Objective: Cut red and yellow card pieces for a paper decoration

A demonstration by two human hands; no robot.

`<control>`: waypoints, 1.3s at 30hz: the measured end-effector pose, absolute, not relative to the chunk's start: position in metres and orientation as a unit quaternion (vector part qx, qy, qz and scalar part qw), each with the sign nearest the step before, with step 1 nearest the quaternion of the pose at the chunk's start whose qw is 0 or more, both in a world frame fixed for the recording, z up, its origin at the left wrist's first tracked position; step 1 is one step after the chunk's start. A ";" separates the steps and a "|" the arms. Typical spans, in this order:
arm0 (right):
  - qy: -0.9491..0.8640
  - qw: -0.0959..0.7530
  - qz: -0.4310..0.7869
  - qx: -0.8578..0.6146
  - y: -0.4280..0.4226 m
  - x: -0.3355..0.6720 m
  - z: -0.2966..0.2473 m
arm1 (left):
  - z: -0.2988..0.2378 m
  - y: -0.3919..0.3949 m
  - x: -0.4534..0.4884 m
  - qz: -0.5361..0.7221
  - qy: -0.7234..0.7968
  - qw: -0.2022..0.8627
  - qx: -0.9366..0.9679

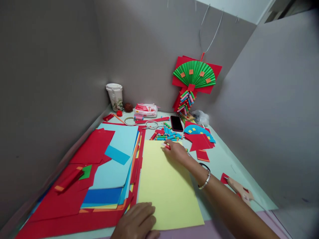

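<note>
A pale yellow paper sheet (pixel 166 186) lies flat on the table in front of me. My left hand (pixel 138 220) rests palm down on its near left corner, fingers curled loosely and holding nothing. My right hand (pixel 175 150) reaches to the sheet's far right corner, its fingers closed around a small red object, possibly a pen or a paper roll. A silver bangle and a black band circle my right wrist. Just beyond that hand lies a pile of small coloured paper rolls (pixel 167 133).
A stack of red, light blue and blue paper (pixel 109 169) lies at left. Behind are a black phone (pixel 176 123), a white cup (pixel 115 96), a tissue pack (pixel 146 110) and a green-and-red paper fan decoration (pixel 194 78) on the wall. A glue gun (pixel 239 191) lies at right.
</note>
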State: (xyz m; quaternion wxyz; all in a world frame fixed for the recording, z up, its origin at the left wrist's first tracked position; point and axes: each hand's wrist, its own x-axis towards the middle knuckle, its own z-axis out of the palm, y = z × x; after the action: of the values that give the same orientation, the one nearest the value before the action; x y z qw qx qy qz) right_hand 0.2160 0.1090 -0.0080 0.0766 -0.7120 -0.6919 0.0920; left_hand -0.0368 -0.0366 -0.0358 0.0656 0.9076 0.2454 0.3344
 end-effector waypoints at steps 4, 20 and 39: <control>-0.700 0.087 0.090 -0.703 0.097 0.197 -0.018 | -0.041 -0.038 -0.037 0.332 0.273 0.038 0.902; -0.538 -0.020 0.100 -0.837 0.085 0.332 0.020 | -0.062 -0.036 -0.038 0.282 0.291 0.001 0.914; -0.487 -0.065 0.203 -0.847 0.083 0.395 0.048 | -0.062 -0.036 -0.033 0.290 0.303 0.048 0.907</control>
State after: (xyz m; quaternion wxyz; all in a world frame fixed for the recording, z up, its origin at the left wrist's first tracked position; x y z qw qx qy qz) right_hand 0.3948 0.0829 0.0484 -0.0652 -0.8473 -0.4867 0.2026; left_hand -0.0326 -0.0360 -0.0622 0.0484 0.9065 0.3033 0.2896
